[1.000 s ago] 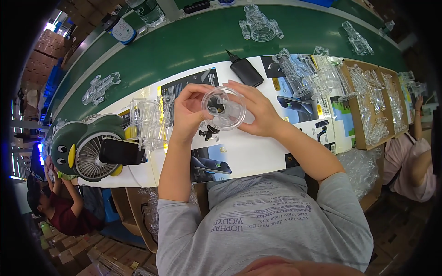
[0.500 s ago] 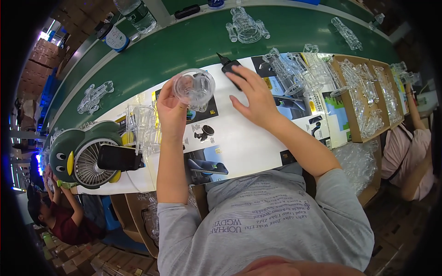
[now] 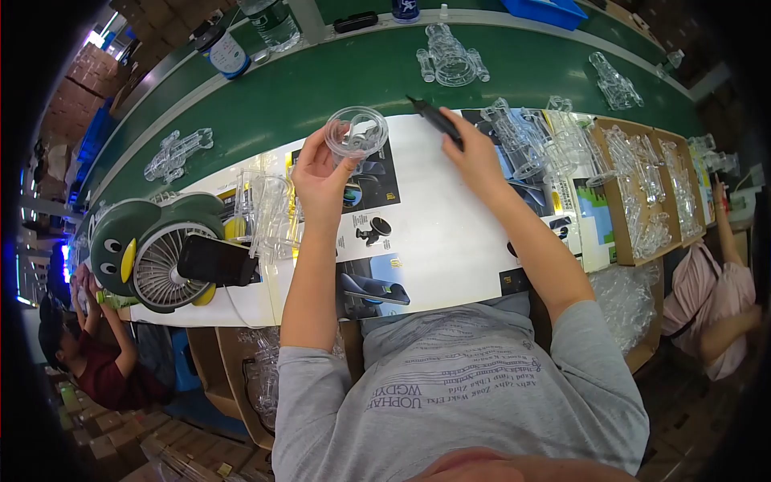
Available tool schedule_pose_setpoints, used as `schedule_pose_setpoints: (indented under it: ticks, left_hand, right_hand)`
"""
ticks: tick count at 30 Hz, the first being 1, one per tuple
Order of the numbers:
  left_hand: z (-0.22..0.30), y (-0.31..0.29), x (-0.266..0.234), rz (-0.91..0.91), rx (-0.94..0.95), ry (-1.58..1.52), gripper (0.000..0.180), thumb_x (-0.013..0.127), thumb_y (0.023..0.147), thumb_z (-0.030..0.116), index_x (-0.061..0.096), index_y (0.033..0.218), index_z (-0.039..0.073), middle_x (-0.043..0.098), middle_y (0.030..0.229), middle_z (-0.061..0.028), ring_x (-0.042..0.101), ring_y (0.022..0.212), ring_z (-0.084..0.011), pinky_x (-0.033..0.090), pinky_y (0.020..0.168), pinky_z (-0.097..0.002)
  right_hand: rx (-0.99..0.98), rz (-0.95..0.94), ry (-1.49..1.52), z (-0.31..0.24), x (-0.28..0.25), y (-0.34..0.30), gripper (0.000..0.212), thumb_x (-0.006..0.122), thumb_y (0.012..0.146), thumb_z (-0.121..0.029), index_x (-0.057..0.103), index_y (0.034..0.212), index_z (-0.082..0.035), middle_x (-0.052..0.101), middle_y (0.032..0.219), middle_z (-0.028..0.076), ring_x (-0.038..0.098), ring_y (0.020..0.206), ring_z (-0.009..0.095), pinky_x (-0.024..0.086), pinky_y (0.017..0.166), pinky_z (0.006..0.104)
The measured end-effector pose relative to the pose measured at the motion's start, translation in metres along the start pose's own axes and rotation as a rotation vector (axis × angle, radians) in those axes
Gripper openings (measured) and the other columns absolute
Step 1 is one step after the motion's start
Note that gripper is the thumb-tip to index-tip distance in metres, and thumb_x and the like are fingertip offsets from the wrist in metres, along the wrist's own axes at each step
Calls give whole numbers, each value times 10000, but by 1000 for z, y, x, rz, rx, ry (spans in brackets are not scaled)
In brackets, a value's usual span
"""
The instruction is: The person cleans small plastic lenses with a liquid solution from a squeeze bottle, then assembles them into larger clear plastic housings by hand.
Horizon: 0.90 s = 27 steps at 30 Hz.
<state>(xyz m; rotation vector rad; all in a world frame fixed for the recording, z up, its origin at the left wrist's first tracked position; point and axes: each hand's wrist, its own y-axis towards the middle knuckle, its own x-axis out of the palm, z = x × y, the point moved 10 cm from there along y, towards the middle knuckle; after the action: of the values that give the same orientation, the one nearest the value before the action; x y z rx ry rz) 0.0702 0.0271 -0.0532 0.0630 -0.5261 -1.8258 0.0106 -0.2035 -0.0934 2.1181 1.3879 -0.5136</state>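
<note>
In my left hand [image 3: 318,175] is a clear plastic round part [image 3: 356,133], gripped between thumb and fingers with its wide circular rim facing up. My right hand [image 3: 475,154] is closed around a small black bottle [image 3: 438,123]. Its thin pointed nozzle is directed up and left, at a distance from the clear part. Both hands are over the printed sheet [image 3: 438,233] that covers the near part of the bench. Several clear plastic assemblies [image 3: 514,140] stand right of my right hand, and more clear pieces [image 3: 269,213] are beside my left forearm.
A penguin-shaped fan [image 3: 157,257] with a black phone [image 3: 215,260] in front stands at left. An open carton [image 3: 622,193] of clear parts is at right. Single clear assemblies [image 3: 451,60] sit on the green surface [image 3: 321,88]. A person [image 3: 104,353] works at far left, another [image 3: 711,297] at far right.
My right hand has closed on the black bottle and picked it up from the sheet. My left hand still holds the clear part. The whole view has shifted slightly.
</note>
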Motion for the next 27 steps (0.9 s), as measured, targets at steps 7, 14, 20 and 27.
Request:
schedule_pose_setpoints:
  ticks: [7,14,20,27]
  left_hand:
    - [30,-11,5,86,269,317,492,691,685,-81,496,1134,-32,556,1123,-162,516,1100,-236,368,992,-337]
    - [37,-10,-3,127,408,325,510,699,687,-78,421,1107,4,524,1154,-188,491,1136,-272,391,994,-373]
    - [37,-11,1,103,477,388,501,705,680,-71,412,1075,24,516,1160,-185,479,1154,-290,300,1056,-425]
    - [39,-13,7,99,479,387,490,707,676,-71,424,1059,43,539,1120,-152,500,1131,-276,224,1081,-460]
  right_hand:
    - [83,93,890,-17,-33,-21,409,587,830,-100,447,1201,-2,602,1005,142,642,824,242,490,639,249]
    - [80,-32,928,-33,-34,-36,380,639,750,-108,463,1075,-18,605,936,147,653,675,236,476,501,239]
    - [78,-172,826,-43,-23,-43,345,654,738,-140,500,1022,-18,608,869,125,655,649,210,507,499,230]
    - [47,-200,800,-46,-17,-46,345,663,748,-157,511,1024,-18,605,875,125,657,679,205,523,536,230]
